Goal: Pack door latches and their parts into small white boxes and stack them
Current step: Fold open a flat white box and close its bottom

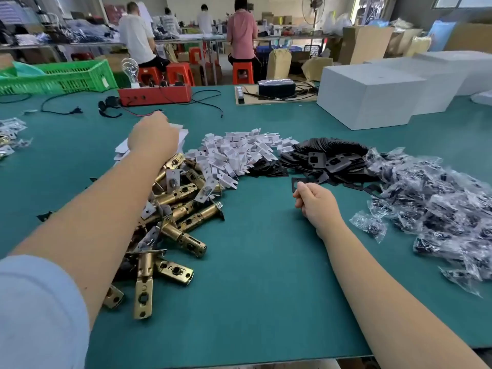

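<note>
My left hand (153, 135) reaches far over a pile of brass door latches (181, 209) and its fingers curl onto a stack of flat white boxes (183, 135), gripping the top one; the fingertips are hidden. My right hand (316, 202) rests on the green table (266, 275) as a curled fist with nothing visible in it, just below a loose black plate (296, 181). Behind it lie a heap of small white card pieces (239, 153), a heap of black strike plates (327, 155), and clear bags of dark screws (439, 203) to the right.
Large white blocks of stacked material (367, 99) stand at the back right. A red box with cables (154, 95) and a green crate (66, 78) sit at the back left. More bagged parts (10, 134) lie at the left edge. Several people work at far tables.
</note>
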The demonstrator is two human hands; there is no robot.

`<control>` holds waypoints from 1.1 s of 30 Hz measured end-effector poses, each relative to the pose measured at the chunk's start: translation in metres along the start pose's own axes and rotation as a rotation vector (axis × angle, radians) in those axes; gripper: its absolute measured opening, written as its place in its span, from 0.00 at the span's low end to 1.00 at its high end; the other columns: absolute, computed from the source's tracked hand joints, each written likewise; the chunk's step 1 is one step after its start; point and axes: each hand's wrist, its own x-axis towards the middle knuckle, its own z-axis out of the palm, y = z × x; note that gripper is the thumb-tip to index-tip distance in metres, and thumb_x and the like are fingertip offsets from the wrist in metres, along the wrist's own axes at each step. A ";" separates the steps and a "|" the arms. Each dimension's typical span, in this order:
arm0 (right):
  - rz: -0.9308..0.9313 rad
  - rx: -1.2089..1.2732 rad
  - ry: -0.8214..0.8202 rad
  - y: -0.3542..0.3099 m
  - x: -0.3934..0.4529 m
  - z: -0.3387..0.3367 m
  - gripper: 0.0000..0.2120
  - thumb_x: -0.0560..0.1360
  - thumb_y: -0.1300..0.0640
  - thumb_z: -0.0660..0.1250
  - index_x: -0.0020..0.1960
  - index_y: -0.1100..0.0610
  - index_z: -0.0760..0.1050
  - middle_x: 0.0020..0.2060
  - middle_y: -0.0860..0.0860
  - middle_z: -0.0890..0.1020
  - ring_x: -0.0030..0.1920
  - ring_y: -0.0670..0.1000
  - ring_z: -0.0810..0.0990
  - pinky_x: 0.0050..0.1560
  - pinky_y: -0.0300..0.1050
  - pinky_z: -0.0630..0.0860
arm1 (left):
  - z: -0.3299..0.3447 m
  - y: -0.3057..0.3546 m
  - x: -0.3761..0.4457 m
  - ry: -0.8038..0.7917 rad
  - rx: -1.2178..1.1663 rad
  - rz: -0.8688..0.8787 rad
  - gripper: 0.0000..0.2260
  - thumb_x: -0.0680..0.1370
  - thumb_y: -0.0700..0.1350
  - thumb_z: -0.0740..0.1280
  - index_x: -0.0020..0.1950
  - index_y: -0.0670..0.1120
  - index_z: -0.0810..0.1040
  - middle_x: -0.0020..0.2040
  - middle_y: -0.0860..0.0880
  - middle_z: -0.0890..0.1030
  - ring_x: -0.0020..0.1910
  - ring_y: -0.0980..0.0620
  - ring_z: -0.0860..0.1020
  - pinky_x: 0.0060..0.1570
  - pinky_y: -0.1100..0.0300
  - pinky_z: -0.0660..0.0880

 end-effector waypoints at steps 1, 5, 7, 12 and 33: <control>-0.009 -0.009 -0.001 -0.001 0.000 0.000 0.18 0.80 0.51 0.59 0.33 0.52 0.74 0.23 0.43 0.75 0.26 0.46 0.67 0.33 0.43 0.65 | -0.001 -0.009 0.001 -0.031 0.100 -0.075 0.15 0.81 0.44 0.59 0.66 0.40 0.71 0.61 0.39 0.76 0.60 0.37 0.74 0.51 0.49 0.70; -0.001 -0.016 -0.004 -0.002 -0.002 0.000 0.18 0.80 0.51 0.58 0.33 0.53 0.74 0.23 0.43 0.75 0.25 0.44 0.67 0.34 0.43 0.66 | 0.006 -0.032 0.005 -0.221 0.281 -0.130 0.19 0.80 0.55 0.60 0.60 0.41 0.73 0.61 0.39 0.76 0.60 0.39 0.74 0.59 0.48 0.71; -0.002 -0.034 0.003 -0.003 -0.001 0.000 0.17 0.80 0.51 0.58 0.34 0.53 0.74 0.23 0.44 0.75 0.25 0.44 0.67 0.34 0.43 0.66 | 0.009 -0.032 0.003 -0.311 0.280 -0.108 0.18 0.80 0.56 0.59 0.55 0.42 0.75 0.55 0.41 0.77 0.56 0.40 0.74 0.59 0.48 0.72; -0.005 -0.061 0.006 -0.004 -0.001 0.000 0.17 0.80 0.52 0.58 0.34 0.54 0.74 0.23 0.44 0.75 0.23 0.42 0.67 0.34 0.42 0.67 | 0.002 -0.030 -0.002 -0.242 0.402 0.024 0.12 0.80 0.47 0.59 0.43 0.41 0.73 0.37 0.45 0.72 0.43 0.42 0.74 0.44 0.54 0.73; 0.144 0.446 -0.125 -0.048 -0.049 0.009 0.10 0.80 0.52 0.56 0.53 0.52 0.76 0.33 0.51 0.81 0.26 0.48 0.76 0.25 0.40 0.74 | 0.011 0.054 -0.143 -0.166 -0.872 0.042 0.13 0.83 0.40 0.55 0.57 0.42 0.79 0.55 0.44 0.81 0.51 0.45 0.78 0.52 0.49 0.76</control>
